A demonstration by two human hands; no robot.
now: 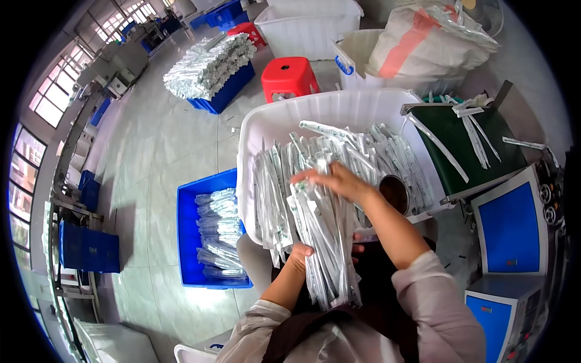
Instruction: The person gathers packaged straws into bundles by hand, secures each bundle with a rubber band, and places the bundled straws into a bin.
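Note:
My left hand [299, 255] is wrapped round a thick bundle of long, thin wrapped packets [324, 242], its thumb in front and fingertips showing at the far side. The bundle stands nearly upright over my lap, white with green print. My right hand [336, 181] lies across the bundle's upper end with its fingers stretched out to the left. What its fingertips touch is partly hidden. Just beyond both hands is a large white tub [248, 136] filled with many more such packets [272, 181]. A round metal container [394, 193] sits among them, near my right forearm.
On the left, a blue crate [183, 242] holds stacked packets. Farther off are another heaped blue crate [227, 91], a red stool [289, 77] and a large woven sack [423, 42]. To the right, a green conveyor belt [469, 157] with loose packets adjoins a blue-panelled machine [511, 230].

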